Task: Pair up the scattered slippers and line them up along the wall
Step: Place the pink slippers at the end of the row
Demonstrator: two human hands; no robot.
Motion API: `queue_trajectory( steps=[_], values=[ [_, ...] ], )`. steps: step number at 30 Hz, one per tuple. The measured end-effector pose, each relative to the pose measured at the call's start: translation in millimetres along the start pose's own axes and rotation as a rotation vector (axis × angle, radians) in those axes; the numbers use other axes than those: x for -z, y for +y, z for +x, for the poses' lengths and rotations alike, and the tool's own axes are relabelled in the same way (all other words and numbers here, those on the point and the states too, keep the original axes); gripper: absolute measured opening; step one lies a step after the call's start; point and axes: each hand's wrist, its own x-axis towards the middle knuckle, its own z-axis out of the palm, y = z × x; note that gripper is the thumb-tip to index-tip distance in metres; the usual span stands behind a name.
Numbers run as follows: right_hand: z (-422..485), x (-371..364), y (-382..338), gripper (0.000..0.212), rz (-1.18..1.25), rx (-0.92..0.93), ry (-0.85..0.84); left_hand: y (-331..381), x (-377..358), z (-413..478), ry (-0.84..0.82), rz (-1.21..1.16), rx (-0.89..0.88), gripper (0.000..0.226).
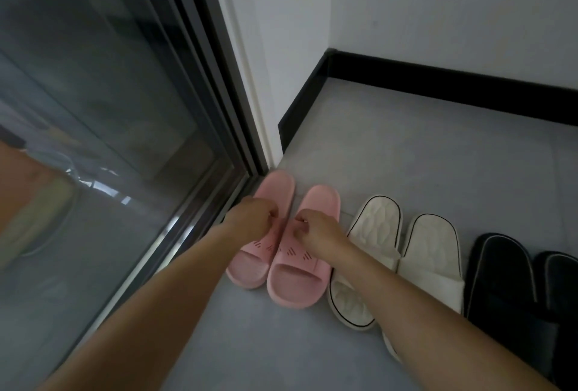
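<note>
Both forearms reach up from the bottom edge toward mid-frame. The left hand (254,216) curls its fingers over the strap of the left pink slipper (248,265). The right hand (319,231) pinches the strap of the right pink slipper (295,284). The two slippers lie touching on the grey floor (406,146), beside the glass door frame (219,103). Right of them sit a white pair (434,253), partly crossed by the right forearm, and a black pair (500,281). A black baseboard (438,84) runs across the upper right.
</note>
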Motion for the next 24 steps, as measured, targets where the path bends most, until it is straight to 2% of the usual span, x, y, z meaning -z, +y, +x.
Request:
queue_trajectory(
  steps=[15,20,22,24],
  values=[
    [13.4,-13.7,1.8,0.030,-0.120,-0.003,0.157,6.1,8.8,11.7,0.003,0.037,-0.057,0.025],
    [13.5,-9.4,5.5,0.039,-0.203,-0.043,0.099,12.9,8.6,14.6,0.041,0.013,-0.106,0.027],
    [11.1,-11.6,6.2,0.049,-0.256,-0.026,0.069,15.5,8.3,15.7,0.027,0.027,-0.108,0.027],
    [11.8,-12.4,6.2,0.050,-0.244,-0.012,0.066,15.5,10.6,16.1,-0.001,0.057,-0.095,0.028]
  ],
)
